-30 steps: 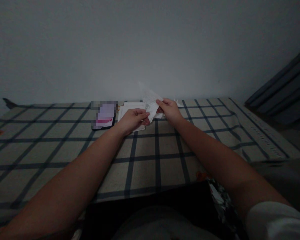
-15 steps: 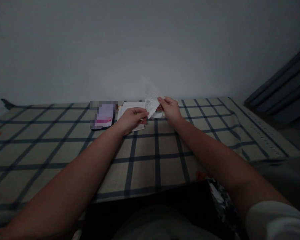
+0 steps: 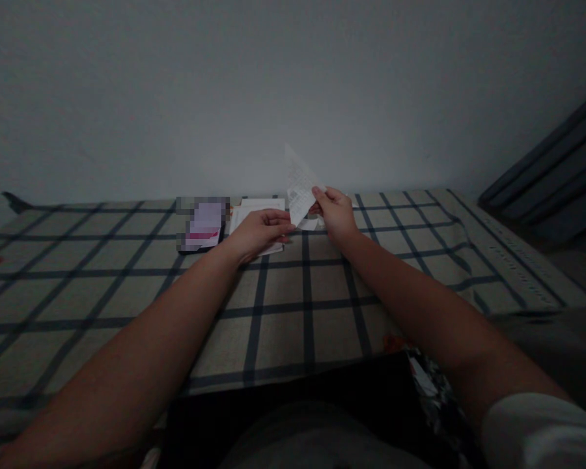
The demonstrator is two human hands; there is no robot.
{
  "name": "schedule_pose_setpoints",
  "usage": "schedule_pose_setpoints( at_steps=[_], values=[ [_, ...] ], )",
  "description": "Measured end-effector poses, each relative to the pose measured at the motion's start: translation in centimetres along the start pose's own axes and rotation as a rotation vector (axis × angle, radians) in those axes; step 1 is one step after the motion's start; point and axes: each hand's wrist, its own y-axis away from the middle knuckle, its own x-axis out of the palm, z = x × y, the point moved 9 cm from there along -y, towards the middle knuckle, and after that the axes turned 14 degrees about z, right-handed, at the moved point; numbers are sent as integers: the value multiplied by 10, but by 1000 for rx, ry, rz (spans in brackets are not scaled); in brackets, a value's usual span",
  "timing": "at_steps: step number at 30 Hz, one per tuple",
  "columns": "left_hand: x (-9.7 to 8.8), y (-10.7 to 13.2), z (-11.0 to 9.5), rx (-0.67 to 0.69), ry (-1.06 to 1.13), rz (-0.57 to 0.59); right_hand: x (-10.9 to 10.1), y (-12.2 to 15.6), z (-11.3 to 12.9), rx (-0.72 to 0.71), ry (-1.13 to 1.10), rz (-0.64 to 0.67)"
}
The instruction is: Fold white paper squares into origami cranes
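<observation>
A thin sheet of printed paper (image 3: 300, 185), its upper end tapering to a point, is held up between my hands above the table. My right hand (image 3: 336, 210) pinches its right edge between thumb and fingers. At the paper's lower corner, the thumb and fingertips of my left hand (image 3: 264, 233) close on it. Beneath the left hand lies a flat white item (image 3: 261, 203), like a pad or booklet, partly covered by that hand. Another white strip of paper (image 3: 310, 224) shows low between the hands; whether it belongs to the held sheet I cannot tell.
A checked cloth (image 3: 283, 312) covers the table, which meets a plain wall (image 3: 293, 78). Left of my hands lies a phone-like object (image 3: 208, 225), partly pixelated, with a lilac face. Dark folded fabric (image 3: 557, 163) hangs at the far right.
The paper has shifted slightly right and stands a little higher and flatter. My right hand has moved slightly right, and the left hand's fingers have straightened a bit.
</observation>
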Motion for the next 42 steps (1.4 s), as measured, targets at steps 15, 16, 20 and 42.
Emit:
schedule_pose_setpoints(
  at_steps=[15,16,20,42],
  values=[
    [-18,6,-16,143,-129,-189,29,8,12,-22,46,246],
    [-18,5,-15,131,-120,-185,30,7,11,-19,34,248],
    [-13,0,-7,93,-15,-119,24,4,5,-1,-6,219],
    [-22,4,-17,145,212,-182,33,10,25,-349,457,396]
  ],
)
